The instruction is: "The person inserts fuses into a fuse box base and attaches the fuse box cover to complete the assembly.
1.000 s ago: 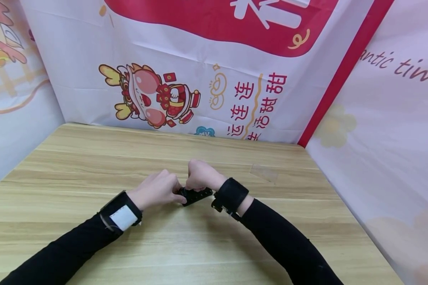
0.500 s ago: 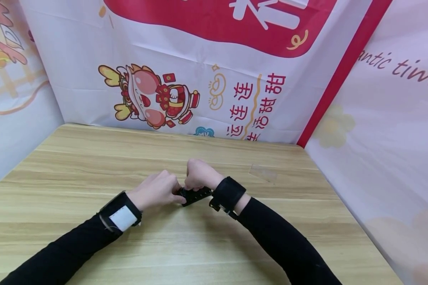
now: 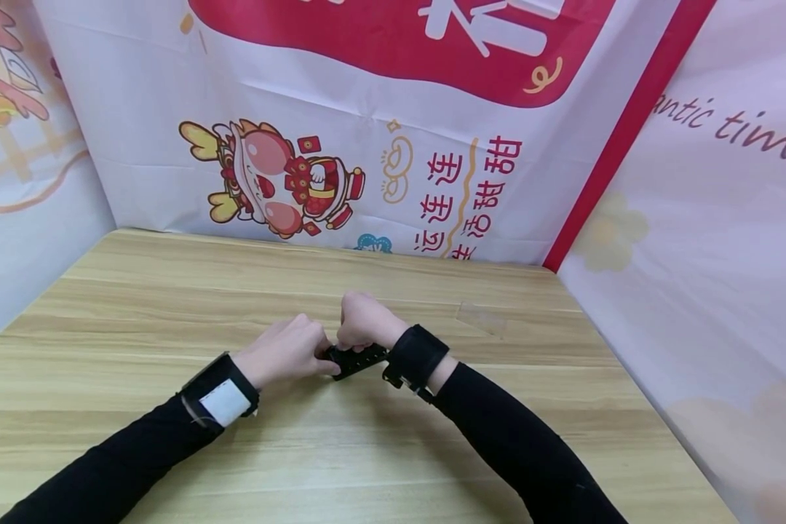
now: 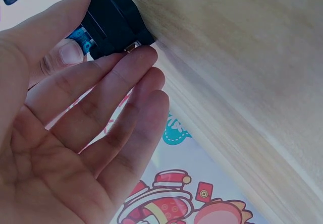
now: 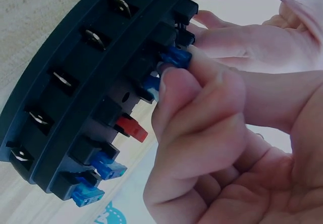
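A black fuse block (image 3: 362,362) is held at a slant over the middle of the table. My left hand (image 3: 288,353) grips its left end between thumb and fingers; in the left wrist view the block's end (image 4: 113,24) shows at the fingertips. My right hand (image 3: 370,322) bends over the block from behind. In the right wrist view its curled fingers pinch at a blue blade fuse (image 5: 176,56), partly covering a second blue fuse (image 5: 151,87). Beyond these stand a red fuse (image 5: 132,128) and two more blue ones (image 5: 108,166). Metal terminals (image 5: 61,78) line the block's side.
The wood-grain table (image 3: 170,291) carries a clear tape-like strip (image 3: 481,319) to the right of the hands. A printed white and red cloth (image 3: 340,94) hangs along the back edge, with more printed cloth at both sides. Black bands circle both wrists.
Both hands stay on the fuse block with almost the same grip. The right hand and wrist have shifted very slightly left, along with a small drift of the whole view.
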Motion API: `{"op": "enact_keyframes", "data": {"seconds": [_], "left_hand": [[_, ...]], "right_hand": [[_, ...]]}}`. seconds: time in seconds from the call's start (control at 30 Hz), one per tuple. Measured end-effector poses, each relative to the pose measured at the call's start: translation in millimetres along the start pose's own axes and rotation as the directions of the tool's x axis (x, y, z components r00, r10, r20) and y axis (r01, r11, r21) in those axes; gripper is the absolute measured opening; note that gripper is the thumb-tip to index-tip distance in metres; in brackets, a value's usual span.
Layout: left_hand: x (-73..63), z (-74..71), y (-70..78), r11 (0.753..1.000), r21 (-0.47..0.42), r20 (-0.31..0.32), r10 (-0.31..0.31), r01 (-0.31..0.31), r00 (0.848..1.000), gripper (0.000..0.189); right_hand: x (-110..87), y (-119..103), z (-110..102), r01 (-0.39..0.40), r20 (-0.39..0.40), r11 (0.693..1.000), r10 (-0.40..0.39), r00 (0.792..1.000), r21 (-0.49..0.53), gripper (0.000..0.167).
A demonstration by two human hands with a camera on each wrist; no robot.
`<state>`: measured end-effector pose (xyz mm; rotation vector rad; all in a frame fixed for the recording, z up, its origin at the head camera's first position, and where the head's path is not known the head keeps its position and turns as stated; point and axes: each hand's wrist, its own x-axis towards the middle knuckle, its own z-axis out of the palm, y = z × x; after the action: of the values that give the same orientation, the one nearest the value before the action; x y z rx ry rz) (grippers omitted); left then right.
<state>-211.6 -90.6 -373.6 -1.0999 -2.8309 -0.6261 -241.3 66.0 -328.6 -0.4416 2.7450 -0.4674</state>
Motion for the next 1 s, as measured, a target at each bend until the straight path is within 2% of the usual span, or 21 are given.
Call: {"op": "enact_keyframes", "data": {"seconds": [0.47, 1.0], "left_hand": [[-1.5, -0.8, 0.3, 1.000, 0.004, 0.002, 0.006, -0.006, 1.000, 0.030], [0.4, -0.3, 0.2, 1.000, 0.005, 0.002, 0.005, -0.005, 1.000, 0.028]], "right_hand": [[0.1, -0.7, -1.5, -0.026, 0.022, 0.999, 0.025, 0.999, 0.031, 0.043], [3.9, -5.1, -3.6, -0.069, 0.058, 0.997, 0.071, 0.996, -0.021, 0.037]]}}
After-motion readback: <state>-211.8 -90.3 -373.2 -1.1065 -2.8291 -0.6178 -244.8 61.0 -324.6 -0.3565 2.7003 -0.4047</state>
